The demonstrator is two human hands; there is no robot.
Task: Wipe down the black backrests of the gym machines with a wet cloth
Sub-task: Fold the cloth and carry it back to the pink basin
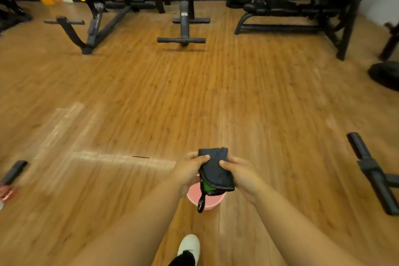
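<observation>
**Fold the cloth tight before walking to the machines**

The wooden floor (194,93) lies open between the person and the gym machines; the nearest, an adjustable bench (183,26), stands well apart at the far side, its black backrest untouched. Just below the hands sits a pink bucket (207,201). Over it, the dark cloth (216,170) is held folded, a green patch and a hanging loop showing at its lower edge. The left hand (190,170) and right hand (239,173) each pinch a side, thumbs on top, fingers curled beneath. Judged best: let drips fall into the bucket, keep a flat pad, tuck the loop in
</observation>
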